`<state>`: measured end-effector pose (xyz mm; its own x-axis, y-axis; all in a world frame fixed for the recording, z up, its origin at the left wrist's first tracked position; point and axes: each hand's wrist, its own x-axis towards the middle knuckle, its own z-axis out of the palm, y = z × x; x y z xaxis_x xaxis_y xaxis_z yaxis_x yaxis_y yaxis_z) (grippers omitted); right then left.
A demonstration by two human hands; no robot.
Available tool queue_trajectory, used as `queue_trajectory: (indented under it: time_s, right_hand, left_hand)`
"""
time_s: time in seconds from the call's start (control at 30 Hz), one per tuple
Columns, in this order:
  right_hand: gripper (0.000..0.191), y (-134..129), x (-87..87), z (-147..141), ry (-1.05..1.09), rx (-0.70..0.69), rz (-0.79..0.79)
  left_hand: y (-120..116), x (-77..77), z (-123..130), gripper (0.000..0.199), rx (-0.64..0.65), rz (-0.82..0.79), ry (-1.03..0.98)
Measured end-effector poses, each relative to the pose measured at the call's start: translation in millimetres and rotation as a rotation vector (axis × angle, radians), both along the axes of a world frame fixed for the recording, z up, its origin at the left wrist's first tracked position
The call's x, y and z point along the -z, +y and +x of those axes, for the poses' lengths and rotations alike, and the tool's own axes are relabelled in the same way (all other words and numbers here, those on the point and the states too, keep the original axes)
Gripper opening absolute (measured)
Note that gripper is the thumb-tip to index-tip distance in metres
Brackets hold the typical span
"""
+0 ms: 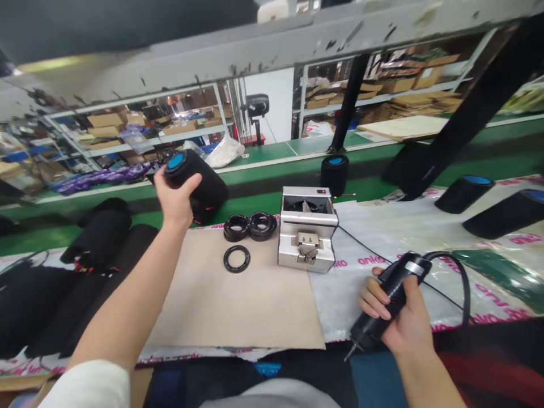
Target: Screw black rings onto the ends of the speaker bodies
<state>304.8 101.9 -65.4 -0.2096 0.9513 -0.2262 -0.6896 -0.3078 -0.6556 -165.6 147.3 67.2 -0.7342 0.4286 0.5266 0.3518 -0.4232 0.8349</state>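
My left hand (175, 201) is raised at the far edge of the work surface, thumb and fingers round the blue-capped end of a black cylindrical speaker (206, 180). The speaker is tilted, its blue end toward me. Low on the right, my right hand (399, 317) grips a black electric screwdriver (389, 303), its bit pointing down and left. Between the hands stands a silver screw feeder (306, 229). Left of it are two piles of black rings (262, 226), and a single black ring (237, 259) lies flat on the tan cardboard sheet (242, 311).
Several black cylinders (100, 238) with loose wires lie at left. A blue-topped cylinder (334, 174) stands on the green conveyor (259, 192); others (464, 194) lie at right. The screwdriver's cable (463, 283) loops rightward. A dark post (463, 113) rises at right beneath an overhead beam.
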Motion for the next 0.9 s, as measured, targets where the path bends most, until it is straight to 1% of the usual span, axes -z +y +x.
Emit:
queue_trajectory:
  time_s: [0.03,0.07,0.1,0.13,0.17,0.23,0.3,0.33,0.37,0.4,0.43,0.47,0.5,0.57,0.63,0.73,0.8,0.9]
  right_hand:
    - [0.055,0.0,-0.2,-0.5,-0.009,-0.001,-0.001]
    - [0.055,-0.5,-0.7,-1.0,-0.021,0.0,-0.003]
    - [0.056,-1.6,-1.6,-1.6,-0.036,0.001,-0.004]
    - [0.058,-3.4,-3.1,-2.2,-0.051,0.003,-0.005]
    - [0.06,-5.8,-5.8,-3.0,-0.067,-0.001,-0.003]
    - [0.063,-12.1,-16.0,-6.4,-0.088,-0.056,0.036]
    - [0.06,-19.0,-34.4,-15.1,-0.102,-0.176,0.11]
    - [0.056,-21.9,-46.6,-22.6,-0.117,-0.256,0.15]
    - [0.054,-24.2,-60.0,-32.6,-0.152,-0.34,0.177]
    - [0.054,-25.5,-73.7,-45.4,-0.21,-0.421,0.189]
    - [0.055,-26.0,-86.9,-60.6,-0.293,-0.508,0.215]
    - [0.056,-25.5,-98.5,-78.0,-0.414,-0.589,0.255]
    - [0.055,-24.4,-107.6,-97.0,-0.598,-0.623,0.278]
    - [0.052,-20.9,-116.8,-136.8,-0.949,-0.697,0.403]
    - [0.051,-16.6,-114.3,-173.9,-1.234,-0.742,0.53]
    - [0.058,-10.3,-99.0,-215.8,-1.404,-0.743,0.623]
    - [0.061,-6.4,-89.5,-232.4,-1.471,-0.718,0.652]
    - [0.062,-2.1,-83.0,-242.9,-1.568,-0.718,0.658]
  left_hand:
    - [-23.5,-1.0,-1.7,0.085,0.021,0.083,0.034]
    - [-48.5,1.4,-2.4,0.086,0.032,0.141,0.052]
    - [-74.3,7.5,-2.0,0.088,0.02,0.157,0.05]
    - [-100.0,17.0,-0.3,0.091,0.012,0.144,0.038]
    - [-124.7,29.7,2.8,0.096,0.001,0.113,0.019]
    - [-167.9,61.4,12.9,0.103,-0.009,-0.067,0.003]
    - [-198.8,94.1,27.5,0.105,-0.036,-0.25,0.041]
    - [-209.3,108.1,35.9,0.105,-0.059,-0.308,0.068]
    - [-216.8,119.4,44.3,0.104,-0.083,-0.344,0.098]
    - [-221.8,127.5,52.4,0.103,-0.103,-0.364,0.129]
    - [-225.0,132.4,59.6,0.102,-0.115,-0.372,0.157]
    - [-226.9,134.5,65.4,0.102,-0.112,-0.371,0.179]
    - [-228.1,134.3,69.5,0.102,-0.091,-0.365,0.188]
    - [-230.6,130.2,72.5,0.105,-0.008,-0.351,0.17]
    - [-234.4,125.7,70.3,0.108,0.083,-0.361,0.13]
    - [-240.5,124.0,65.0,0.109,0.145,-0.405,0.107]
    - [-242.5,126.2,63.6,0.106,0.152,-0.406,0.12]
    - [-241.2,131.6,65.3,0.103,0.148,-0.362,0.133]
